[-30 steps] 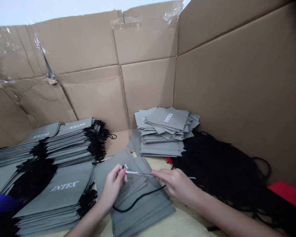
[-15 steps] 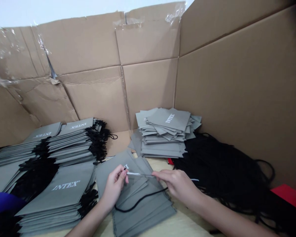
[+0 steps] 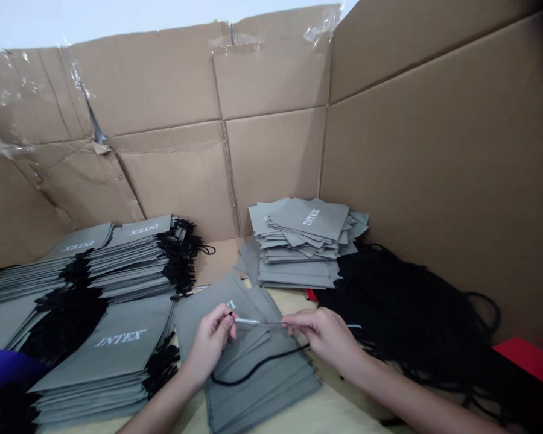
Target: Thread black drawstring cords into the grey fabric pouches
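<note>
My left hand (image 3: 215, 340) pinches one end of a thin, pale tool (image 3: 248, 321), with a small black tip showing at the fingers. At the tool's other, thinner end my right hand (image 3: 328, 334) closes its fingertips; what exactly they grip is too small to tell. A black cord (image 3: 257, 367) loops below between the two hands. Beneath them several grey INTEX pouches (image 3: 262, 392) lie fanned out. A pale tip sticks out behind my right hand.
Stacks of grey pouches with black cords (image 3: 117, 343) stand on the left. Another grey stack (image 3: 303, 241) is at the back. A heap of black cords (image 3: 398, 301) and a red item (image 3: 529, 361) lie right. Cardboard walls (image 3: 271, 150) enclose the table.
My right hand has shifted very slightly, its fingertips still near the tool's thin end. My left hand is almost unmoved.
</note>
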`<state>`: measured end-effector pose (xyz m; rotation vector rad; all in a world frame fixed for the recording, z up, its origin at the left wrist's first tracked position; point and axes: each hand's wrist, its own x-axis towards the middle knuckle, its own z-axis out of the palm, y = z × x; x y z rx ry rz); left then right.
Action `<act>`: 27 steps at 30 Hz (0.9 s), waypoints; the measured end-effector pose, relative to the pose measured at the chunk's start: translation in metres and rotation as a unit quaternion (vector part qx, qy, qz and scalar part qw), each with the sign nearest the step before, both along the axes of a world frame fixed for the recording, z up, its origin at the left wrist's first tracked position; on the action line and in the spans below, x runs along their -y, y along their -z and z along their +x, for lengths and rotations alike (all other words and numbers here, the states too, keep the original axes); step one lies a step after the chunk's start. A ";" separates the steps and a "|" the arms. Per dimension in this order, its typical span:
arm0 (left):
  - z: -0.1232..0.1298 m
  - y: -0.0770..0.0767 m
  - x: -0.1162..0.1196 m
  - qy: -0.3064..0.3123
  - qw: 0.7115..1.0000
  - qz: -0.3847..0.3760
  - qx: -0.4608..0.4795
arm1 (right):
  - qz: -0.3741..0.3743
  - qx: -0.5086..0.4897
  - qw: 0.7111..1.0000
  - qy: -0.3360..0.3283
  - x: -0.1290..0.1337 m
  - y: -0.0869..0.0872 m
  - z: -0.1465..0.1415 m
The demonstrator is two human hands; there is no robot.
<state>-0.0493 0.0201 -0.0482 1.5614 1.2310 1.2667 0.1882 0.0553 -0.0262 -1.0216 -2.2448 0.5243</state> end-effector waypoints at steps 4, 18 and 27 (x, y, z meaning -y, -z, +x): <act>0.000 0.004 -0.001 0.004 1.000 0.000 0.005 | -0.013 -0.011 1.000 0.020 -0.003 0.001 0.000; 0.010 -0.022 0.005 -0.025 0.999 -0.022 -0.002 | 0.121 0.113 0.986 -0.020 0.024 -0.008 -0.018; 0.010 -0.018 0.008 -0.035 0.999 -0.033 -0.005 | 0.187 0.132 0.972 0.057 0.015 -0.005 -0.009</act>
